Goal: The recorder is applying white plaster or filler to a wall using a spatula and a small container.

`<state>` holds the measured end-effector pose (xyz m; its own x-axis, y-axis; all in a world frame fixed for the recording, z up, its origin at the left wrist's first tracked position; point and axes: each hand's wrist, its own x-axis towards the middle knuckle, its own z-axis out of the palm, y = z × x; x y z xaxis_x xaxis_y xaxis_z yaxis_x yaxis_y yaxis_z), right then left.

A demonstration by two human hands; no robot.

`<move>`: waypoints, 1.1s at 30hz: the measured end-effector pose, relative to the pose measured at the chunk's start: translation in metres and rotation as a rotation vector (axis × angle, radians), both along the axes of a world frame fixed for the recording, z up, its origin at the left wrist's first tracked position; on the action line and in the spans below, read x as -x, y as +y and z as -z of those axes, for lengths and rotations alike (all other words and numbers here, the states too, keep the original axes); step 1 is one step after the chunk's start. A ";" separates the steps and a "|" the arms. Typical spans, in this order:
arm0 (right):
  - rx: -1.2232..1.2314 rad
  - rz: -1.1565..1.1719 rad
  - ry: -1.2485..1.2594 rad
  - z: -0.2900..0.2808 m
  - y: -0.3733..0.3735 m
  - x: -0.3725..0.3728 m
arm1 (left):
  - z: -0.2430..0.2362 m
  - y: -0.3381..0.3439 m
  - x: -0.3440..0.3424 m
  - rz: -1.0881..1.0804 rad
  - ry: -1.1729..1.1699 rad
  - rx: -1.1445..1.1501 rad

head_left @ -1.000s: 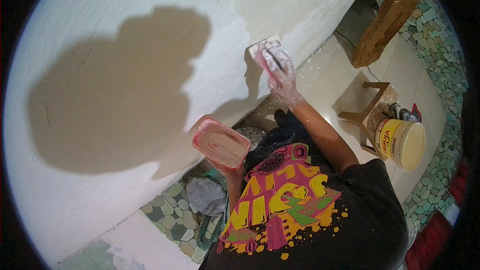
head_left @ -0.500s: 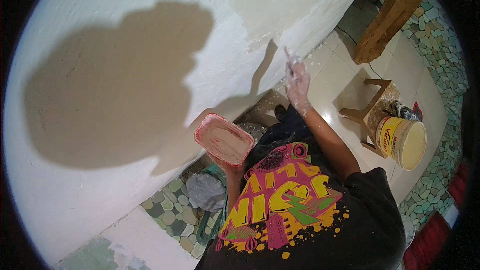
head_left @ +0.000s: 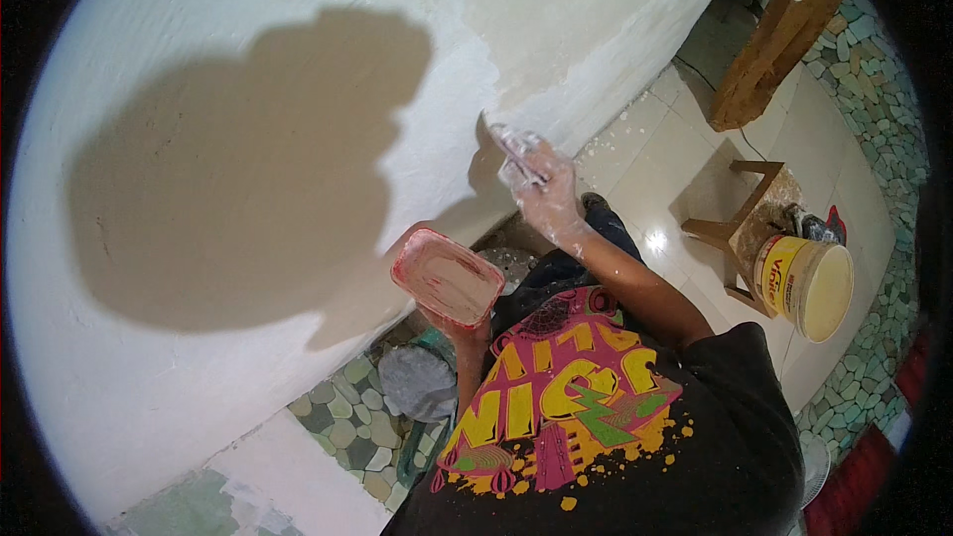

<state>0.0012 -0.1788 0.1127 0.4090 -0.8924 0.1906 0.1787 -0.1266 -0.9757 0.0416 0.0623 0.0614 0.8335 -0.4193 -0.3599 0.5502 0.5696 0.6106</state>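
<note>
My left hand [head_left: 459,330] grips a red-rimmed rectangular container [head_left: 448,276] with beige residue or paste inside, held beside the white wall [head_left: 199,377]. Up and to its right, my right hand [head_left: 546,184], coated with white powder, is closed on a thin putty scraper [head_left: 501,134], whose edge is at or just off the wall; I cannot tell if it touches. An irregular greyer patch of the surface lies above the scraper. My shadow covers much of the wall to the left.
On the right, a pale tub [head_left: 824,290] with a yellow label is by a small wooden stool [head_left: 754,218] on tiles [head_left: 645,169]. A wooden post [head_left: 769,40] rises at upper right. Pebble tiles [head_left: 864,89] border the floor. A grey round object [head_left: 417,382] lies below the wall.
My right hand with the scraper left the wall toward the right, then swung back left and lower to where it is now. The container in my left hand has shifted slightly.
</note>
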 end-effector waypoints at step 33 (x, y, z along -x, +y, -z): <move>-0.160 0.181 -0.038 -0.039 -0.035 0.007 | -0.003 -0.005 -0.014 0.140 0.006 0.069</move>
<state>-0.0055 -0.2135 0.1513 0.2349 -0.9706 0.0531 0.2040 -0.0042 -0.9790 0.0557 0.0575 0.0642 0.7631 -0.5552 -0.3309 0.6306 0.5273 0.5695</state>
